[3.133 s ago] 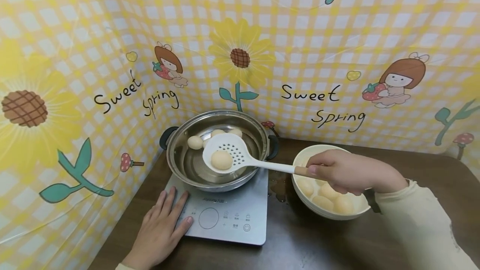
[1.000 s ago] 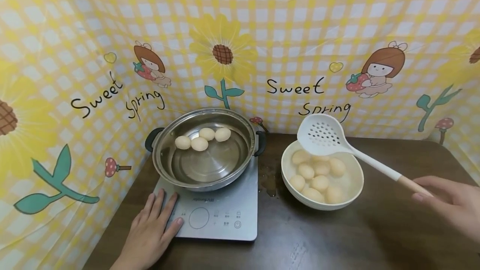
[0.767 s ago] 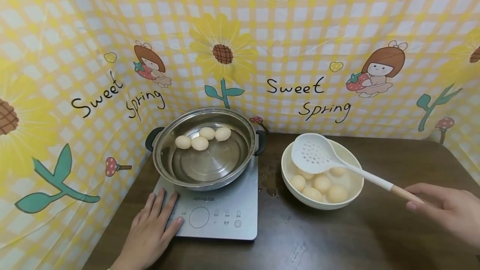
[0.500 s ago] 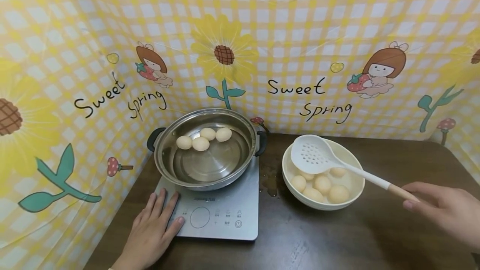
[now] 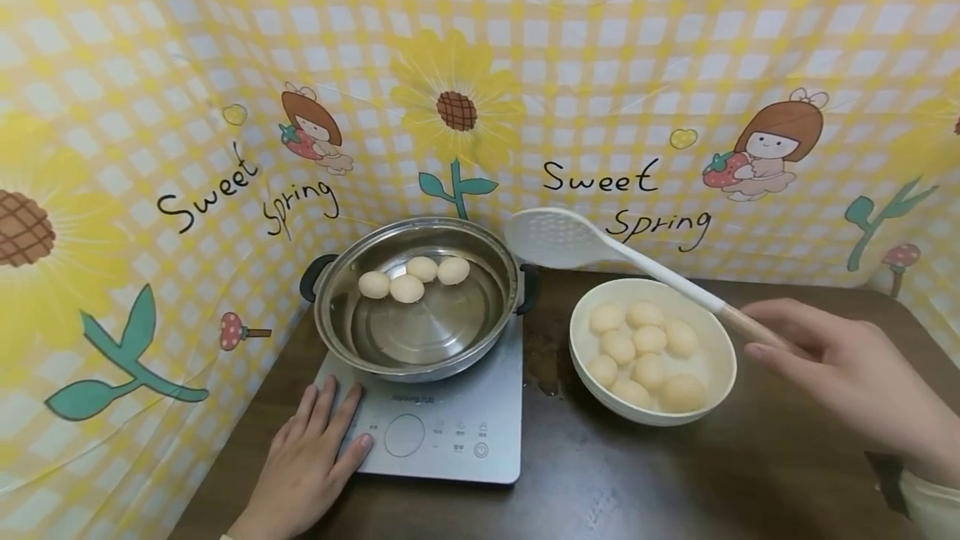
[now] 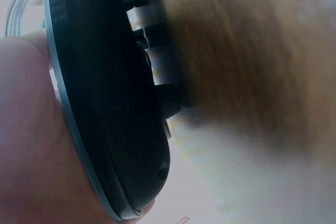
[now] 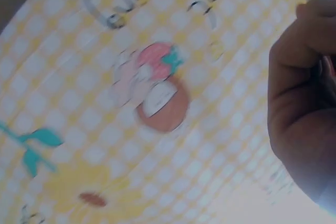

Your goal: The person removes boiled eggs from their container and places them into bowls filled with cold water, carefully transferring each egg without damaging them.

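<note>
My right hand (image 5: 840, 365) grips the wooden handle end of a white slotted spoon (image 5: 551, 238). The spoon's bowl carries nothing and hangs over the right side of a steel pot (image 5: 431, 374). Several pale eggs (image 5: 407, 288) lie clustered toward the back of the pot. Several more eggs (image 5: 648, 340) sit in water in a cream bowl (image 5: 637, 414), below the spoon's shaft. With fingers spread, my left hand (image 5: 303, 457) rests on the left edge of the induction cooker (image 5: 495, 407). The left wrist view shows the cooker's black underside (image 6: 115, 98) close up beside the hand.
The pot stands on the cooker, its black side handle (image 5: 528, 288) pointing toward the bowl. Water drops (image 5: 545, 365) wet the dark wooden table (image 5: 555, 473) between cooker and bowl. A yellow checked cloth (image 5: 585, 65) hangs close behind everything.
An egg that was in the spoon over the pot now lies in the pot. The spoon moved over the bowl, then rose and swung left toward the pot. My left hand stayed put.
</note>
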Demonstrator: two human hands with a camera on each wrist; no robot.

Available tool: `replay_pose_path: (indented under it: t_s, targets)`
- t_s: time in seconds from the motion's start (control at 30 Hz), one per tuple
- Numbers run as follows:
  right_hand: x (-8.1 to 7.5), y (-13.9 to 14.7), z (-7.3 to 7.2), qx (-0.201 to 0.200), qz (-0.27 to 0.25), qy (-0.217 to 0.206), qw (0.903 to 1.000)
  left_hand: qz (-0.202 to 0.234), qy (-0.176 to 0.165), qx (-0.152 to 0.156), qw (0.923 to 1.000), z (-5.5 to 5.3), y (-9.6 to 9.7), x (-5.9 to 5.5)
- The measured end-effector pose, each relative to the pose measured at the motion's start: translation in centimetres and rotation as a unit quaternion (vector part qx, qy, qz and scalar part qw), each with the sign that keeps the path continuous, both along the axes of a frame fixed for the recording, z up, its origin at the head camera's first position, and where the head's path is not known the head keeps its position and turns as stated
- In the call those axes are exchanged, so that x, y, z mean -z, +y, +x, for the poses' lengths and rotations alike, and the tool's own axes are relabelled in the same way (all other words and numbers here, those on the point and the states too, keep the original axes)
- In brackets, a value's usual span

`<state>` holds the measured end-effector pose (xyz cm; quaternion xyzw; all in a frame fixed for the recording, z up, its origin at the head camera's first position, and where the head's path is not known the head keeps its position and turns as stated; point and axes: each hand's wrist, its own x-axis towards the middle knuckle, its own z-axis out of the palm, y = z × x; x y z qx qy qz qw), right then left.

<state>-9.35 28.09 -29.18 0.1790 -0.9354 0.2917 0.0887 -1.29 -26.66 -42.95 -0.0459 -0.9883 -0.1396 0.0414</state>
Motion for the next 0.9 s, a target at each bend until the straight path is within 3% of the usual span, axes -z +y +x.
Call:
replay_pose_path:
  t_s: [0.23, 0.57, 0.7, 0.9]
  targets:
    - [-1.1, -6.4, -2.7, -0.064, 0.000, 0.091, 0.9938, 0.000, 0.004, -0.003, 1.0000, 0.2, -0.1, 0.0]
    - [0.2, -11.8, -7.0, -0.116, 0.082, 0.229, 0.9631, -0.010, 0.020, 0.000, 0.9998, 0.2, 0.1, 0.1]
    - [0.6, -12.4, -7.7, -0.128, 0.092, 0.252, 0.9548, -0.008, 0.019, 0.000, 0.9998, 0.2, 0.2, 0.1]
    - [0.5, -12.3, -7.9, -0.127, 0.107, 0.244, 0.9555, -0.002, 0.012, -0.004, 0.9999, 0.2, 0.1, -0.1]
